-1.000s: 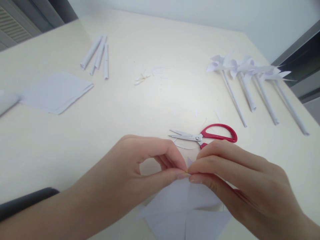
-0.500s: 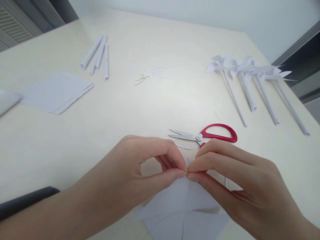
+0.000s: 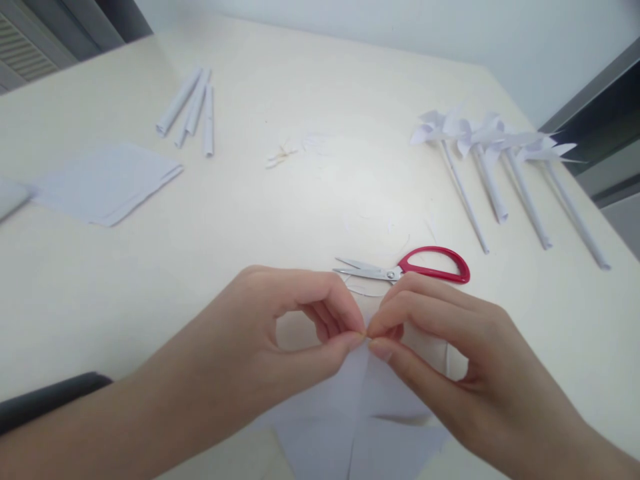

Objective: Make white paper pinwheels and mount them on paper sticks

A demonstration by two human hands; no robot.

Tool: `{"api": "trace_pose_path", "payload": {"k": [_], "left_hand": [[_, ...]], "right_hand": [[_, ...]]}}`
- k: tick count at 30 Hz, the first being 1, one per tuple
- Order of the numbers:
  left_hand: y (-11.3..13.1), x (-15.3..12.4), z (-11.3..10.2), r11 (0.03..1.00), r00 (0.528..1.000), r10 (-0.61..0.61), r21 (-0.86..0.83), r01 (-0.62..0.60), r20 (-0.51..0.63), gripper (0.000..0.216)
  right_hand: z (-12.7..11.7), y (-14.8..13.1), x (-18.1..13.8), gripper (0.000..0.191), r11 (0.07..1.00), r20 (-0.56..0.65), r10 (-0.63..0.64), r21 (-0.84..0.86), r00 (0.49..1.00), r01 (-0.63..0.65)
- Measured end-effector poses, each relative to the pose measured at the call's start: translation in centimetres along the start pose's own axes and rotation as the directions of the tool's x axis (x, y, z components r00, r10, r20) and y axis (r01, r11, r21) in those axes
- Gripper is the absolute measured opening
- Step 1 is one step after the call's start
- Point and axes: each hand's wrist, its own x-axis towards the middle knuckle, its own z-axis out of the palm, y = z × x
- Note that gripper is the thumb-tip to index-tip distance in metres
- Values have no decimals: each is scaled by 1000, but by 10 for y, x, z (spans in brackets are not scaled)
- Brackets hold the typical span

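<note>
My left hand (image 3: 250, 327) and my right hand (image 3: 480, 327) meet at the centre, each closed in a thumb-and-finger pinch. Between their fingertips shows a tiny, thin, pale piece, too small to name. Under both hands lies a white paper sheet (image 3: 325, 407) with slits cut into it, partly covered by the fingers. Just beyond the hands rest scissors (image 3: 391, 274) with red handles and slightly parted blades. The right hand's fingers hide one of their handles.
Several white paper pinwheels on rolled sticks (image 3: 493, 190) lie at the right. Rolled paper tubes (image 3: 209, 127) and a stack of paper squares (image 3: 110, 180) are at the left. Small scraps (image 3: 281, 157) lie mid-table. A dark object (image 3: 55, 400) sits by my left forearm.
Both hands stay pinched together, with the right fingertips shifted slightly apart from the left ones and the thin piece showing between them. The whole view has moved a little.
</note>
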Motion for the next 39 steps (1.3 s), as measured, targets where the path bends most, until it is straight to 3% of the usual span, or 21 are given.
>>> {"api": "trace_pose_path", "payload": {"k": [9,18,25,32,36,39], "left_hand": [[0,1,1,1000,999,-25,-9,25,42,11],[1,2,-1,997,996,-71,-11,71,58,10],[1,0,6,1000,999,-16,24,17,-36,13],[1,1,1,988,986,-107,-93,120,131,7],[-1,1,0,983,983,-125,-121,141,135,9],[-2,1,0,978,983,-125,-150,145,138,8]], "right_hand": [[4,0,-1,15,999,-33,-48,-11,998,47],[1,-1,0,13,999,-28,3,-37,1000,-4],[6,-2,-1,15,997,-70,-37,-72,997,32],[11,-2,-5,16,994,-148,-70,-93,987,57],[14,-1,-6,18,992,-185,-83,-109,979,63],[12,-1,-4,16,997,-148,-47,-73,988,36]]}}
